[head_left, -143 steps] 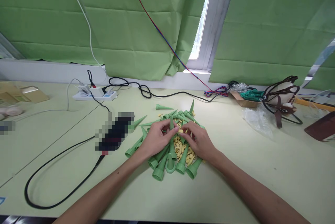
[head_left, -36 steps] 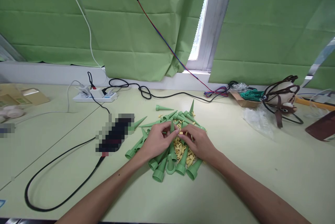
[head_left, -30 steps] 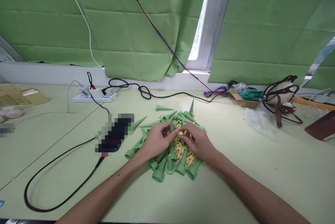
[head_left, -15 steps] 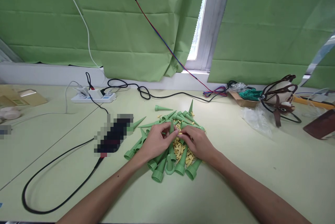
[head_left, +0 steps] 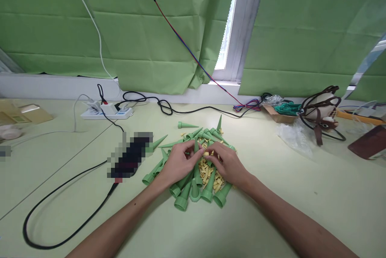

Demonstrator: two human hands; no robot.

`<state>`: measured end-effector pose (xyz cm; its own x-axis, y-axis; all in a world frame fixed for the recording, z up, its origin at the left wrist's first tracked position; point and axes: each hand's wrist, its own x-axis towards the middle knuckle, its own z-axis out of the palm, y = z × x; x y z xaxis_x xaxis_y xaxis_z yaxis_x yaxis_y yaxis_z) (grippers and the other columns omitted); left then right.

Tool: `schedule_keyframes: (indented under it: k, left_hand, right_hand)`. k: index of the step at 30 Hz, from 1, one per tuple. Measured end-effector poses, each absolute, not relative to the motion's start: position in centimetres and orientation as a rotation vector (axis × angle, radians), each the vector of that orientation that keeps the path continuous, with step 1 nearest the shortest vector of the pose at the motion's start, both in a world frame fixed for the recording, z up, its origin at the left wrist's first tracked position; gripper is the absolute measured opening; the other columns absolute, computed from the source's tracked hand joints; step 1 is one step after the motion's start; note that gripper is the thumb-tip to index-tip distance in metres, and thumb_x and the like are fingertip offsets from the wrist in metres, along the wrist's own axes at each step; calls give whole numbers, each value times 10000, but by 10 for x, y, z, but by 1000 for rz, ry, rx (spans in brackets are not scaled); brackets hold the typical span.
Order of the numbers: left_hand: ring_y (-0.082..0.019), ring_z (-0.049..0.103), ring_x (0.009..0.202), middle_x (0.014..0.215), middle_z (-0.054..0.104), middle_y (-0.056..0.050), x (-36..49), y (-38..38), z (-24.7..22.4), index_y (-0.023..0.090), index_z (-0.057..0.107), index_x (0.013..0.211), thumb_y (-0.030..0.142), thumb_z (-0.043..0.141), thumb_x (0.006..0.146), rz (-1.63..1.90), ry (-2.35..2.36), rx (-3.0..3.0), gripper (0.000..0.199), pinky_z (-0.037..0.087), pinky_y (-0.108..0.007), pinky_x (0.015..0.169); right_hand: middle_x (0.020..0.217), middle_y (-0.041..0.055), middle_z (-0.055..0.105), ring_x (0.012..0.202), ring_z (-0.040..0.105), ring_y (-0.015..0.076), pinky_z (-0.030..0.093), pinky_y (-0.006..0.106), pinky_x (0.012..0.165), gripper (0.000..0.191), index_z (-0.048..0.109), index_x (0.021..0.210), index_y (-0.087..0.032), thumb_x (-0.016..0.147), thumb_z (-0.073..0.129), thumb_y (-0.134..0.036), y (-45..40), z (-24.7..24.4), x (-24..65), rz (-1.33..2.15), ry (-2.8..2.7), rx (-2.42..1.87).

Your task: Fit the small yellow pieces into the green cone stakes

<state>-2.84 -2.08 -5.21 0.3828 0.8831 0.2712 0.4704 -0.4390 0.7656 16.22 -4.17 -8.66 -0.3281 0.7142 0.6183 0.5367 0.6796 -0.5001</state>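
Observation:
A heap of green plastic cones [head_left: 182, 200] lies on the pale table, with many small yellow pieces [head_left: 206, 172] among them. Over the heap's left side, my left hand [head_left: 181, 161] has its fingers closed round an upright green cone [head_left: 196, 150], whose tip points up. Just right of it, my right hand [head_left: 226, 162] pinches a small yellow piece [head_left: 206, 154] between thumb and fingers, close to the left fingertips. The fingers hide part of the cone.
A dark, pixelated device [head_left: 131, 155] with a black cable lies left of the heap. Behind it is a white power strip [head_left: 120, 114]. At the back right are a cardboard box [head_left: 279, 116], clear plastic bags [head_left: 295, 137] and a brown-strapped bag [head_left: 322, 109].
Both hands have hardly moved. The yellow piece shows a little more between the fingertips, and the camera view has shifted slightly.

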Motion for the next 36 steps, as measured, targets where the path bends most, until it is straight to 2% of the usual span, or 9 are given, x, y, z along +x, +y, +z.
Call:
schedule_keyframes:
  k: [14, 25, 31, 36]
  left_hand:
    - [-102, 351, 558, 599, 361, 50, -29, -22, -51, 161, 628, 805, 433, 545, 912, 870, 1154, 2077, 304, 294, -219, 501]
    - [-102, 364, 562, 612, 380, 43, -29, -21, -55, 148, 642, 825, 453, 552, 912, 919, 1164, 2075, 330, 299, -219, 502]
    - [-103, 369, 552, 616, 393, 45, -29, -22, -51, 169, 638, 877, 416, 559, 910, 890, 1097, 2059, 261, 308, -212, 492]
    - [-108, 414, 566, 619, 434, 46, -30, -23, -47, 171, 622, 925, 301, 583, 885, 869, 1014, 2087, 141, 340, -206, 504]
  right_hand:
    - [794, 30, 599, 698, 534, 159, 419, 269, 635, 175, 565, 875, -199, 995, 449, -251, -40, -88, 161, 249, -2052, -986]
    - [917, 50, 624, 788, 593, 176, 444, 278, 662, 68, 565, 1012, -207, 964, 517, -212, -41, -88, 161, 233, -2011, -970]
    - [854, 36, 611, 727, 572, 167, 434, 272, 632, 64, 562, 989, -208, 967, 502, -203, -39, -91, 162, 214, -1995, -954]
    - [838, 38, 612, 724, 583, 171, 425, 265, 603, 43, 558, 958, -210, 960, 515, -204, -38, -93, 163, 202, -1970, -948]
